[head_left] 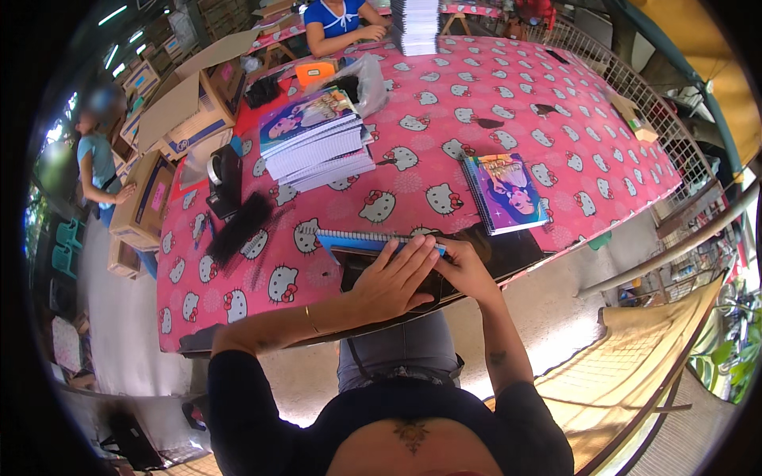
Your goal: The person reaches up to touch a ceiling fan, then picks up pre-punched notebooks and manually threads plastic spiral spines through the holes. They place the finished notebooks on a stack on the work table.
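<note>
A blue-edged spiral notebook is at the near table edge in front of me, its coil side facing away. My left hand lies across it with fingers stretched out and pressed flat. My right hand grips its right end, thumb and fingers closed on it. Most of the notebook's cover is hidden by my hands. To the right, a finished-looking spiral notebook with a purple illustrated cover lies flat. A tall stack of similar notebooks stands farther off, left of centre.
A bundle of thin black strands and a black desktop device sit at left on the pink patterned tablecloth. Cardboard boxes stand beyond. Across the table sits a person in blue near a paper stack. Another person stands at left.
</note>
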